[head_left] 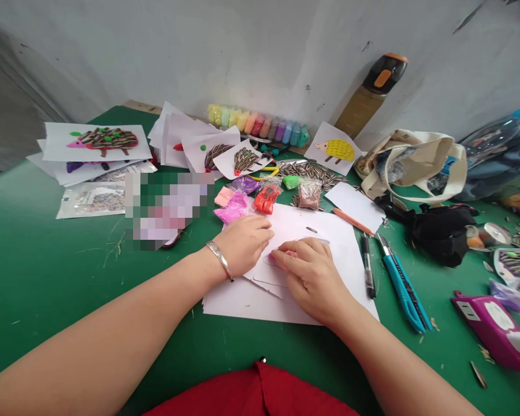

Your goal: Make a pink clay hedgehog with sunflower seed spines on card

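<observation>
My left hand [245, 245], with a silver bracelet [219, 260] at its wrist, rests palm down on the left of the small white paper [264, 274], fingers stretched out. The fingers of my right hand [309, 280] are drawn together over a bit of pink clay [272, 258], pressing it onto the paper near a faint pencil outline. Larger white sheets [229, 300] lie underneath. Just beyond my left hand is a bag of bright pink clay [234, 207], beside a bag of red clay [266, 199]. A single sunflower seed [312, 230] lies on the paper.
Hedgehog pictures [108, 141] lie at the back left. Sunflower seeds [314, 170] are heaped before a row of coloured clay packs [260, 124]. On the right lie a pen [367, 266], a blue utility knife [403, 286] with its blade out, and a purple tape dispenser [494, 329]. A bottle [370, 95] stands behind.
</observation>
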Tool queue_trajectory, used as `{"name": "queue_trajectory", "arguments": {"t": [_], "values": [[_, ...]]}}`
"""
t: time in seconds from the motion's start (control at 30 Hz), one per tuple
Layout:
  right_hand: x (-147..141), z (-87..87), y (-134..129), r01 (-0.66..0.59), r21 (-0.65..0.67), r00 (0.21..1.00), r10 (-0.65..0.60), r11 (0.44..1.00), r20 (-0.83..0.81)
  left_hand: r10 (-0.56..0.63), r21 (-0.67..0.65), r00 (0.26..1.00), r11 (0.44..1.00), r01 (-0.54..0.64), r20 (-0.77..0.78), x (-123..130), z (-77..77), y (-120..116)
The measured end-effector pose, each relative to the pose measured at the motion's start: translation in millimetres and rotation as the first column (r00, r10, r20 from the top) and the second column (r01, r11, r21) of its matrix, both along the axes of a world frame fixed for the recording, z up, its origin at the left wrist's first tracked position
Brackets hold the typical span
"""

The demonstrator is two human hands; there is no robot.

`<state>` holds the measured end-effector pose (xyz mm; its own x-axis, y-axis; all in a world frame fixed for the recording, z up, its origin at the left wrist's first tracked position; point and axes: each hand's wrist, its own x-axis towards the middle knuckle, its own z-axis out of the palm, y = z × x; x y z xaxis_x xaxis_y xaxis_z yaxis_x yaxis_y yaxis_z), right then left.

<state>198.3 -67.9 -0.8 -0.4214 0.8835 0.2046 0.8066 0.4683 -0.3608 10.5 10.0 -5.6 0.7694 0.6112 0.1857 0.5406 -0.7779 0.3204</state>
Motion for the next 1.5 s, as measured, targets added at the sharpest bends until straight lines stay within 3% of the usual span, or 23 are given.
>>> {"name": "queue_trajectory", "arguments": {"t": [0.37, 0.5, 0.63, 0.9, 1.2, 1.5], "values": [[-6.7, -1.6, -3.1, -0.114, 0.118, 0.970, 0.085, 0.986, 0.226, -0.005, 0.003, 1.000, 1.000, 0.005, 0.001, 0.6, 0.4, 0.7], [-4.5, 1.2, -5.2, -0.142, 0.124, 0.975, 0.117, 0.982, 0.189, -0.006, -0.008, 1.000, 1.000, 0.006, 0.013, 0.6, 0.2, 0.7], [-0.9, 3.1, -4.1, -0.079, 0.148, 0.995, 0.069, 0.986, 0.074, -0.005, -0.022, 1.000, 1.000, 0.005, 0.025, 0.2, 1.2, 0.6], [1.5, -0.4, 1.4, -0.068, 0.122, 0.974, 0.040, 0.990, 0.224, -0.004, -0.034, 1.000, 0.999, 0.005, 0.017, 1.3, 1.6, 0.5], [8.0, 4.8, 0.0, -0.022, 0.118, 0.998, 0.014, 0.993, 0.068, -0.001, -0.023, 1.000, 1.000, 0.001, 0.002, 0.2, 0.1, 0.5], [6.6, -0.6, 5.8, -0.061, 0.102, 0.983, 0.041, 0.993, 0.180, -0.006, 0.008, 1.000, 1.000, 0.006, -0.020, 0.7, -1.6, 1.1]]}}
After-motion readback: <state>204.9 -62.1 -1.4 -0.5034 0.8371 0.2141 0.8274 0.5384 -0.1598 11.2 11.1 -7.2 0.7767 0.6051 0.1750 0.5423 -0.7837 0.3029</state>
